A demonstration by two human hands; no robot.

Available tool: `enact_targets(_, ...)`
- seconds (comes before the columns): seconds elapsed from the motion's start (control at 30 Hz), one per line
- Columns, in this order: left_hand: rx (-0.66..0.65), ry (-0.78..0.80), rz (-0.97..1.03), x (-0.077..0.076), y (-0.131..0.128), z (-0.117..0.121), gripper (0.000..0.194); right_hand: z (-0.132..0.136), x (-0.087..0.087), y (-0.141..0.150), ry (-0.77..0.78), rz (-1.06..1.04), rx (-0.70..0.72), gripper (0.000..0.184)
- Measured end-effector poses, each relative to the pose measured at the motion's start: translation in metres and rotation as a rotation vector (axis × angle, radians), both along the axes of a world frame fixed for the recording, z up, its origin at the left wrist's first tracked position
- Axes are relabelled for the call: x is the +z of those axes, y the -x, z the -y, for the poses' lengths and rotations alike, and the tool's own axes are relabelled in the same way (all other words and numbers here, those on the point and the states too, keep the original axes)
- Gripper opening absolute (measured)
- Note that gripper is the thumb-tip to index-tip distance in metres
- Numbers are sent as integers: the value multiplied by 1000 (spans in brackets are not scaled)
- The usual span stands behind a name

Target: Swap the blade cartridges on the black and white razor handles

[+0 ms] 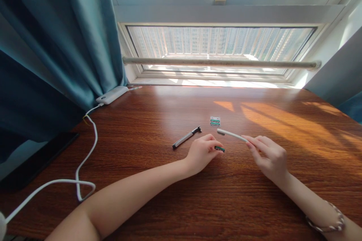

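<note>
My left hand point(202, 153) pinches a small green and black razor cartridge point(220, 149) between thumb and fingers, just above the table. In my right hand point(267, 158) is a white toothbrush point(232, 134), gripped by its handle, with the bristle head pointing left and down. The brush head is apart from the cartridge, a little above it in the picture. Beyond my left hand a razor handle point(186, 138) lies on the wood, its black bare end to the right. A small pack of green razor cartridges point(215, 121) lies farther back, behind the brush head.
The brown wooden table point(135, 131) reaches to a window with a white rail point(220, 62). At left are a white power strip point(112, 95), its looping cord point(95, 139), a flat black object point(36, 158) and a blue curtain point(73, 34). Sunlight falls across the right side.
</note>
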State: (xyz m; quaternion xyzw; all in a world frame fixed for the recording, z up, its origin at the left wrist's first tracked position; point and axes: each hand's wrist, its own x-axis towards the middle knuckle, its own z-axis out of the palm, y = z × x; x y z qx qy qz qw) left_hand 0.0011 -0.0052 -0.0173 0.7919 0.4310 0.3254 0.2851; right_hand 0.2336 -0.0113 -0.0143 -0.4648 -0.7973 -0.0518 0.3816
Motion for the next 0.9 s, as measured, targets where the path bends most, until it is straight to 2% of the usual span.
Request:
enact_targets(0.17,48,-166,-197,-4,4,-5,14,0,-1,2,30,24,-11,21)
enact_targets(0.4,82,-195,-228,-5,4,-7,16,1,2,4,35,58,-88,24)
enact_targets(0.6,116,-223,-260,-4,4,-8,16,1,-4,3,164,115,-239,26)
enact_targets(0.8,120,-214,-278,-2,4,-8,15,-1,-2,4,216,103,-132,24)
enact_targets(0.9,121,-216,-283,-3,4,-9,15,-1,-2,5,230,132,-138,23)
